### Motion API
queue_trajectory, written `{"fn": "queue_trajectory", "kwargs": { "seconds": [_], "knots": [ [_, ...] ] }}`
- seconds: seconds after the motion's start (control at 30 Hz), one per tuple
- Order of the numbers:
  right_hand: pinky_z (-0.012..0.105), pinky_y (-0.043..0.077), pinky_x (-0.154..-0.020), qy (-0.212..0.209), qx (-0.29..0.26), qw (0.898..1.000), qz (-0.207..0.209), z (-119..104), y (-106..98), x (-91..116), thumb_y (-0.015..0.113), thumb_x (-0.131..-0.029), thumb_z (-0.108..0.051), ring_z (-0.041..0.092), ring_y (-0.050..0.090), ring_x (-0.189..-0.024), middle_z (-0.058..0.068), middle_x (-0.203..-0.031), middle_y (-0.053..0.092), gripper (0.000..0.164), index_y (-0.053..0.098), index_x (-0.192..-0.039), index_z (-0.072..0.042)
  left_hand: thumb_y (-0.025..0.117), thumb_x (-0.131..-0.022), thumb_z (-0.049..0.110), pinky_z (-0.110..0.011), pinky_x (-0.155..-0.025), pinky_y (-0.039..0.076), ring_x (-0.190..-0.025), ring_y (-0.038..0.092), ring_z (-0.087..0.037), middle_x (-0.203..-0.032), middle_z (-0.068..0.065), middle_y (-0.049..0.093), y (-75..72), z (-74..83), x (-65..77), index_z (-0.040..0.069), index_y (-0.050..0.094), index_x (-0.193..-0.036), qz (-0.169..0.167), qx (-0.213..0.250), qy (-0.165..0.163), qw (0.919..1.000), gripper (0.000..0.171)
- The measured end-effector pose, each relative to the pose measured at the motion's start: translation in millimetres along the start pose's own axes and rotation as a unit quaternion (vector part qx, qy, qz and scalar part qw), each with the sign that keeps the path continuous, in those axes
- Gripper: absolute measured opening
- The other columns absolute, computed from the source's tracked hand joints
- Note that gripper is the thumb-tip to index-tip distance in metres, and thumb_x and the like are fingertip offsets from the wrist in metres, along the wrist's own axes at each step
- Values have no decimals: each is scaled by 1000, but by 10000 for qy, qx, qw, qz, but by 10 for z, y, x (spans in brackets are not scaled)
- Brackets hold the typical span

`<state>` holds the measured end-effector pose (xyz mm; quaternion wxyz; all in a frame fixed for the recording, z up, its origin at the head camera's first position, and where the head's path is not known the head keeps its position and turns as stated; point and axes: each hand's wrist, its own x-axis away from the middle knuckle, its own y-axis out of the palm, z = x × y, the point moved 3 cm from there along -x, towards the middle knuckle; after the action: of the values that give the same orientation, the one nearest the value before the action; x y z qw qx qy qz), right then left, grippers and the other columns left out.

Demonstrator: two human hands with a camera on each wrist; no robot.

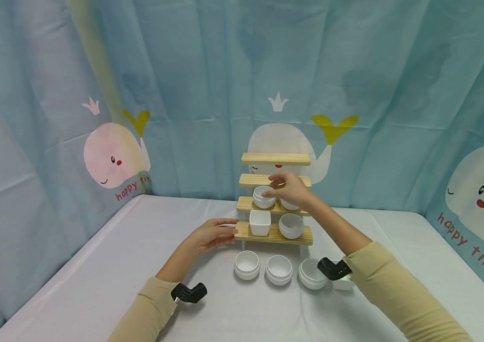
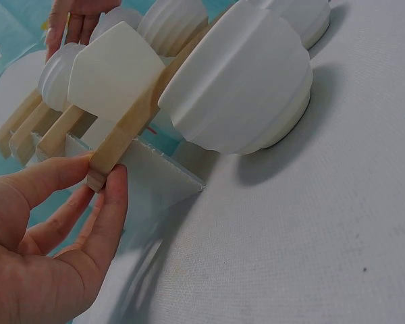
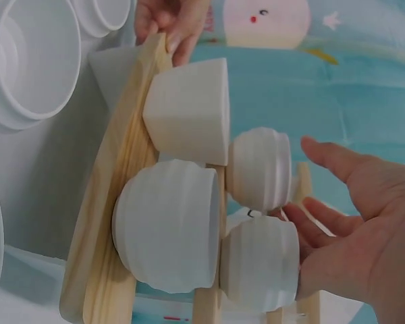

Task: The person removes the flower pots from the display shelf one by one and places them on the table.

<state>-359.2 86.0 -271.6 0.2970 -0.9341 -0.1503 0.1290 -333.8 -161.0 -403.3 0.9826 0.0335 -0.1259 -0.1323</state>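
Note:
A stepped wooden stand (image 1: 276, 159) with several shelves holds white pots. My left hand (image 1: 216, 233) pinches the left end of its lowest shelf (image 2: 115, 145) between thumb and fingers. That shelf bears a square white pot (image 1: 260, 223) and a round ribbed white pot (image 1: 291, 226). One shelf up sit two round pots, the left one (image 1: 263, 198) and the right one (image 3: 260, 263). At these two my right hand (image 1: 291, 189) reaches in with fingers spread; its thumb (image 3: 324, 152) is apart from the left pot. Whether the other fingers touch a pot is hard to tell.
Before the stand, three round white pots (image 1: 247, 266) stand in a row on the white-covered table (image 1: 96, 285). A square white pot (image 1: 343, 283) is partly hidden by the right wrist's black camera (image 1: 334, 269). A blue curtain (image 1: 190, 95) hangs behind.

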Motion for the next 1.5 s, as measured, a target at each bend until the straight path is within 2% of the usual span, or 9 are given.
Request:
{"fn": "queue_trajectory", "kwargs": {
  "seconds": [0.33, 0.57, 0.9, 1.1, 1.3, 1.4, 1.5],
  "knots": [
    [48, 51, -111, -67, 589, 9982, -46, -31, 44, -54, 83, -92, -17, 39, 58, -131, 25, -139, 63, 57, 61, -138, 9, 62, -103, -2, -23, -79, 63, -88, 71, -12, -108, -10, 69, 12, 4, 1, -9, 45, -153, -78, 102, 36, 9999, 53],
    [47, 51, -112, 8, 691, 9976, -105, -35, 54, -70, 85, -90, -16, 39, 59, -131, 23, -140, 64, 56, 64, -136, 7, 62, -103, -1, -22, -79, 63, -86, 71, -12, -107, -10, 70, 12, 5, 4, -9, 45, -153, -56, 117, 5, 9999, 53],
    [45, 52, -110, -118, 899, 9957, -195, -65, 59, -59, 88, -88, -20, 36, 61, -125, 22, -134, 67, 56, 67, -132, 7, 63, -103, -2, -23, -80, 63, -87, 71, -12, -108, -10, 70, 21, 19, 20, -9, 45, -153, -68, 143, 7, 9999, 54],
    [51, 48, -109, -95, 1305, 9910, -280, -57, 74, -92, 87, -89, -24, 35, 61, -124, 21, -134, 67, 60, 65, -136, 6, 63, -103, -1, -24, -80, 63, -88, 71, -12, -109, -10, 70, 22, 25, 24, -9, 45, -153, -53, 122, -4, 9999, 54],
    [71, 29, -112, -25, 1644, 9862, -194, -83, 70, -82, 88, -88, -29, 32, 62, -120, 16, -130, 70, 60, 67, -136, 0, 63, -103, -1, -23, -80, 63, -87, 71, -12, -108, -10, 70, 29, 30, 32, -9, 45, -153, -42, 111, -24, 9999, 54],
    [72, 27, -112, -46, 1635, 9863, -201, -91, 78, -80, 89, -88, -29, 31, 61, -119, 15, -132, 70, 60, 68, -136, 0, 63, -103, -1, -23, -79, 63, -87, 71, -12, -108, -9, 70, 32, 31, 37, -9, 45, -153, -36, 120, -27, 9999, 54],
    [67, 31, -109, -118, 1603, 9868, -218, -101, 86, -77, 89, -87, -28, 31, 61, -117, 16, -133, 70, 61, 68, -136, 1, 63, -103, -1, -23, -79, 63, -86, 71, -11, -107, -9, 70, 30, 30, 38, -9, 45, -153, -25, 132, -17, 9999, 54]
  ]
}}
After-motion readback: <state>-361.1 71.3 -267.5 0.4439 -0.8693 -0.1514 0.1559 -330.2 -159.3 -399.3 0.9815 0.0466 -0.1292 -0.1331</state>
